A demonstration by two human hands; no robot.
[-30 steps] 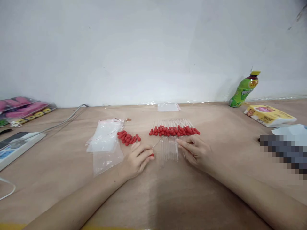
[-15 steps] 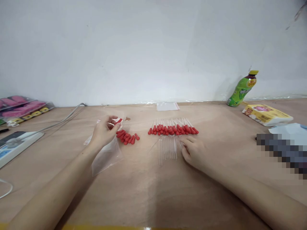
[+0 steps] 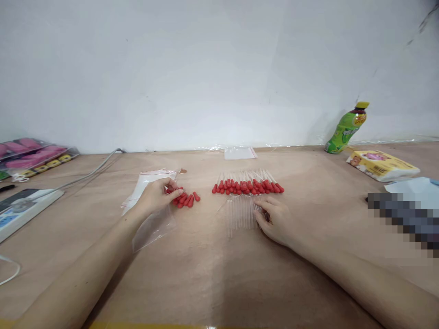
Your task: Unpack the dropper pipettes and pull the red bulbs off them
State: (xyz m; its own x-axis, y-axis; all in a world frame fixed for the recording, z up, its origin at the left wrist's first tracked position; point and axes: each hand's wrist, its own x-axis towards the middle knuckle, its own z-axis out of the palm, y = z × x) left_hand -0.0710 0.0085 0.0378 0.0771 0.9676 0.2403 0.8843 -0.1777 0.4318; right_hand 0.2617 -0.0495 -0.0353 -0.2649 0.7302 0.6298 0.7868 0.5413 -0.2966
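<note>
- The left hand (image 3: 158, 196) lies palm-down on the tabletop (image 3: 212, 274), its fingers curled onto the near-left edge of a small heap of loose red rubber bulbs (image 3: 187, 199).
- The fingertips touch the bulbs; I cannot tell whether a bulb is pinched between them.
- Under and beside this hand lie clear zip bags (image 3: 151, 214) with a red strip along the top, flat on the wood.
- The right hand (image 3: 277, 218) rests on the tabletop well apart from the left, with its thumb and bent fingers against the right edge of a row of clear glass tubes (image 3: 240, 214).
- The tubes lie side by side, pointing toward the person; whether the fingers close on one is not clear.
- Just behind the tubes is a row of droppers with red bulbs (image 3: 247, 186), their glass tips pointing toward the wall.
- Farther back, near the wall, lies another small clear bag (image 3: 240, 153).
- On the far right a green bottle (image 3: 346, 129) leans against the wall, with a yellow packet (image 3: 381, 165) just in front of it.
- On the left edge are a white power strip (image 3: 25, 206), a grey cable (image 3: 92, 171) and a clear pack of pink items (image 3: 32, 155).
</note>
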